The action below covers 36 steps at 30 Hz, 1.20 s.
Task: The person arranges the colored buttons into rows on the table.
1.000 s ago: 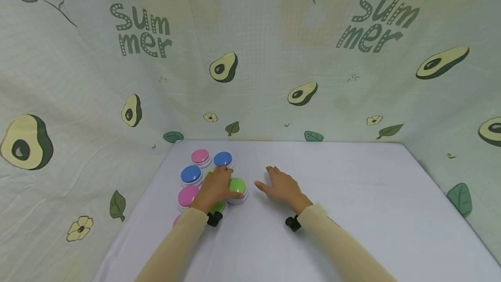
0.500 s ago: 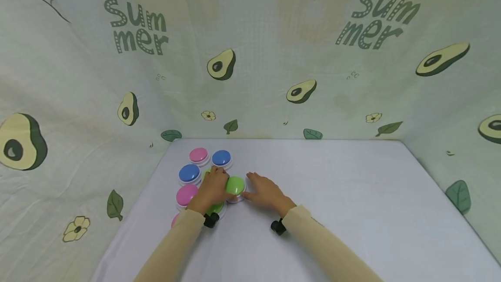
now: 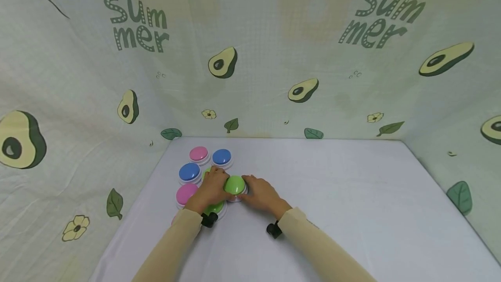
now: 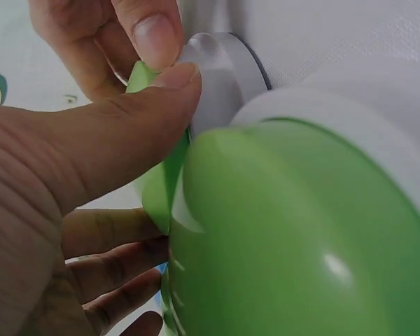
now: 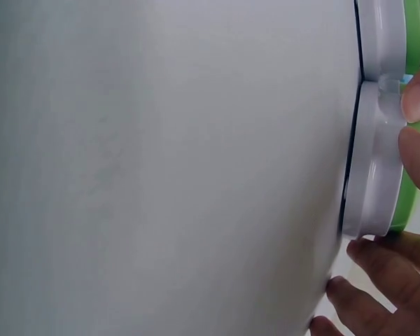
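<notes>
A round push button with a domed green top and white base (image 3: 235, 185) sits on the table between both hands. My left hand (image 3: 211, 189) grips its left side, thumb on the near edge. From the right, my right hand (image 3: 263, 193) holds the same button, its thumb meeting the left thumb in the right wrist view, where the white base (image 5: 373, 168) lies flat on the table. Another green button (image 3: 214, 208) stands under the left wrist and fills much of the left wrist view (image 4: 294, 224). A further green one (image 3: 206, 172) is mostly hidden behind the left hand.
More buttons stand to the left: pink (image 3: 198, 153) and blue (image 3: 222, 156) at the back, blue (image 3: 189, 172) and magenta (image 3: 186, 193) nearer. Another pink one is mostly covered by the left sleeve (image 3: 172, 243). A patterned cloth (image 3: 266, 55) rises behind the white table (image 3: 352, 195).
My right hand has moved left, from apart on the right to gripping the green button. The left hand stays at the button, its thumb now close against it.
</notes>
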{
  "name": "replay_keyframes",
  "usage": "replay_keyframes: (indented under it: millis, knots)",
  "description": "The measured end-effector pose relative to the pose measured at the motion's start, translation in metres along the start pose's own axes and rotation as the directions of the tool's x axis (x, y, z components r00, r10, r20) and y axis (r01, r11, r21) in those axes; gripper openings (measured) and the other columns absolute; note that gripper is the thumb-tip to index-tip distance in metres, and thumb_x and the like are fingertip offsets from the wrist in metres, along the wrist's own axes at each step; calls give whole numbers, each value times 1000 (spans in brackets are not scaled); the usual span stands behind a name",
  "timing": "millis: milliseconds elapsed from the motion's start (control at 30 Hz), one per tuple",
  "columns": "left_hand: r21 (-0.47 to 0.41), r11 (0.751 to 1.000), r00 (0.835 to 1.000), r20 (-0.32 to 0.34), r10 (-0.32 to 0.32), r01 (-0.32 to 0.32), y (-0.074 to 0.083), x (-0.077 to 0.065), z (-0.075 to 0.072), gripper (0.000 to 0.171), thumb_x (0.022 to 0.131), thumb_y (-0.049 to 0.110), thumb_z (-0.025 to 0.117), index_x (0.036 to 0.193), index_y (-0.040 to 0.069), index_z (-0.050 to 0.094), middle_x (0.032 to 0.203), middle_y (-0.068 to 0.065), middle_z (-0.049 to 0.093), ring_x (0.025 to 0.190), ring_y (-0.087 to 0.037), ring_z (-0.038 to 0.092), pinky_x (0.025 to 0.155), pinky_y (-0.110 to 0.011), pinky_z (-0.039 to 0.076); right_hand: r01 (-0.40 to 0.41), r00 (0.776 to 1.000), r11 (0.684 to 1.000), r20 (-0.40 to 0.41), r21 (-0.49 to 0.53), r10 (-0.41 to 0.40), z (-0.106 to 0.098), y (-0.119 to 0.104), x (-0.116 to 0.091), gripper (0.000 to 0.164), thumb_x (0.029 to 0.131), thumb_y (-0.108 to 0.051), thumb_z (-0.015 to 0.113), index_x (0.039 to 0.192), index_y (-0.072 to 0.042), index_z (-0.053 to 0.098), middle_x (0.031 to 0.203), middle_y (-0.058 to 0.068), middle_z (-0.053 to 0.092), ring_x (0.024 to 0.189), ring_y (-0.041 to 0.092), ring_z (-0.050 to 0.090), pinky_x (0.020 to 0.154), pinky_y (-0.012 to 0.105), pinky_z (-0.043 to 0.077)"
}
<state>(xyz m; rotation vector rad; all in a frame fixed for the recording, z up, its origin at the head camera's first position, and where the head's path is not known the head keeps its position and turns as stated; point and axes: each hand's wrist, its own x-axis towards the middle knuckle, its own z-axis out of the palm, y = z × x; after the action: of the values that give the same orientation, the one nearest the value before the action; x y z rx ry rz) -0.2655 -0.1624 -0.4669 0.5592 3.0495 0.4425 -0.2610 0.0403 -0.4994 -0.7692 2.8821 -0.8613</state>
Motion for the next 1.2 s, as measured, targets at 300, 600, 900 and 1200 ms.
replay_keyframes:
  millis: [300, 600, 900, 1200]
  knots:
    - [-23, 1000, 1000, 15, 16, -15, 2, 0, -1, 62, 77, 31, 95, 123, -2, 70, 120, -15, 67, 123, -35, 48, 103, -56, 44, 1, 999, 998, -36, 65, 2, -2, -3, -2, 63, 95, -32, 79, 145, -1, 57, 131, 19, 70, 119, 36, 68, 103, 50, 55]
    - [-106, 994, 998, 64, -25, 31, 10, 6, 1, 64, 81, 24, 93, 131, -4, 65, 124, -15, 65, 121, -33, 52, 106, -51, 49, 20, 996, 993, -93, 119, -9, -4, 4, -2, 59, 91, -23, 84, 140, 0, 61, 133, 17, 69, 122, 35, 67, 106, 49, 53]
    - [-193, 980, 998, 61, -34, 45, 23, 13, 6, 65, 83, 20, 91, 136, -3, 61, 124, -15, 63, 120, -34, 60, 109, -52, 50, 2, 993, 985, -116, 174, 19, -12, 19, -7, 59, 89, -21, 86, 139, 0, 63, 136, 17, 68, 126, 35, 64, 109, 51, 51]
    - [-238, 971, 1000, 2, -8, 8, 41, 27, 14, 66, 81, 17, 92, 136, -5, 61, 120, -16, 62, 118, -34, 60, 108, -52, 50, -45, 987, 979, -140, 200, 74, -29, 35, -14, 60, 86, -19, 88, 138, 0, 64, 138, 16, 67, 131, 35, 61, 113, 50, 49]
